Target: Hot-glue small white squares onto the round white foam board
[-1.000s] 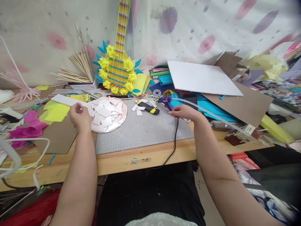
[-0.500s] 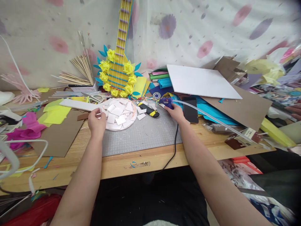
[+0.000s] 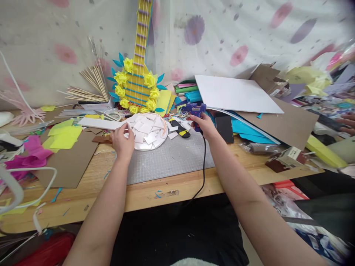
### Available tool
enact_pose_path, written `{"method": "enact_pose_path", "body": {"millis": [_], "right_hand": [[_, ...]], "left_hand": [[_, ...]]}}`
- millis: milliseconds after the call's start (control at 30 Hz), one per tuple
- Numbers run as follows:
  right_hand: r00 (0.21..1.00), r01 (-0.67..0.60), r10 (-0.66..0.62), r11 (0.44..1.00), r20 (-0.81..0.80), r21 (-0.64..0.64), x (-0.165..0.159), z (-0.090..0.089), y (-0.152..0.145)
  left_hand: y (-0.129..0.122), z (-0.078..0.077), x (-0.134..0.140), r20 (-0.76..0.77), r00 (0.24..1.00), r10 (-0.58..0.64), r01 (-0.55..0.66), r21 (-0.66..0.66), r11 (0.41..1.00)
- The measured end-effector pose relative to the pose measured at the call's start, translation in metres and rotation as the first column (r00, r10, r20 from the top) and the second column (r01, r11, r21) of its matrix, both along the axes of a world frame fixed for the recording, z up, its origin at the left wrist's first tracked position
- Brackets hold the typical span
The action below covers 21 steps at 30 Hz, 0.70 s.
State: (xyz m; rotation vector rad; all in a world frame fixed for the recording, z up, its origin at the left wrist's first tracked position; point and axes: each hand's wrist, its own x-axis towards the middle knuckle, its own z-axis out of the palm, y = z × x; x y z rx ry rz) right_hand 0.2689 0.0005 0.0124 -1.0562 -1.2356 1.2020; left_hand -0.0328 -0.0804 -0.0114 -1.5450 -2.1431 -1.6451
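Observation:
My right hand [image 3: 203, 123] is closed round the handle of a blue-purple glue gun [image 3: 195, 108]. A long clear glue stick [image 3: 244, 125] runs from its back, and a black cord [image 3: 204, 159] hangs below. My left hand [image 3: 122, 142] has its fingers bent at the left edge of a round white disc [image 3: 149, 147] and grips that edge. Small white board pieces [image 3: 145, 128] cover the disc in overlapping layers. A white strip [image 3: 97, 123] reaches up to my left fingers. Right of the disc, a black and yellow utility knife [image 3: 180, 129] lies among loose white pieces.
A grey cutting mat [image 3: 166, 162] lies under the disc. Behind stands a yellow paper-flowered guitar [image 3: 138, 87]. Scissors [image 3: 112, 115], wooden sticks [image 3: 95, 83] and brown cardboard [image 3: 74, 162] are left. A phone [image 3: 224, 127] and white board [image 3: 235, 94] are right. Part of another person's hand [image 3: 348, 123] shows far right.
My left hand and the white disc have shifted right, along with the strip. The glue gun has risen in my right hand and turned more level, with its nozzle toward the left.

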Motion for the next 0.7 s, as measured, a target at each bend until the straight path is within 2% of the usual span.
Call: {"method": "enact_pose_path", "body": {"millis": [100,167,267,400,467,533,633,700], "right_hand": [[0.989,-0.142,0.143,0.99,0.046,-0.023,-0.025,0.005,-0.009],[0.975,-0.203,0.206,0.978,0.081,-0.039,-0.043,0.002,-0.018],[0.946,-0.268,0.283,0.957,0.157,-0.111,-0.061,-0.008,-0.033],[0.909,-0.332,0.363,0.927,0.204,-0.172,-0.064,-0.019,-0.041],[0.916,-0.332,0.359,0.929,0.179,-0.163,-0.061,-0.021,-0.04],[0.919,-0.337,0.357,0.931,0.165,-0.139,-0.06,-0.021,-0.039],[0.897,-0.389,0.403,0.915,0.18,-0.105,-0.062,-0.02,-0.039],[0.881,-0.427,0.435,0.901,0.186,-0.083,-0.064,-0.021,-0.042]], "left_hand": [[0.001,-0.004,-0.01,0.19,0.982,0.001,-0.02,0.101,0.995],[0.004,-0.007,-0.017,0.346,0.937,-0.04,-0.016,0.158,0.987],[0.008,-0.007,-0.025,0.541,0.835,-0.104,-0.025,0.225,0.974],[0.005,0.002,-0.033,0.711,0.683,-0.168,-0.053,0.278,0.959],[0.002,0.005,-0.032,0.776,0.586,-0.234,0.028,0.27,0.963],[-0.001,0.007,-0.026,0.829,0.476,-0.293,0.178,0.236,0.955],[-0.006,0.009,-0.01,0.887,0.322,-0.331,0.39,0.194,0.9],[-0.008,0.01,-0.001,0.915,0.244,-0.321,0.456,0.184,0.871]]}}
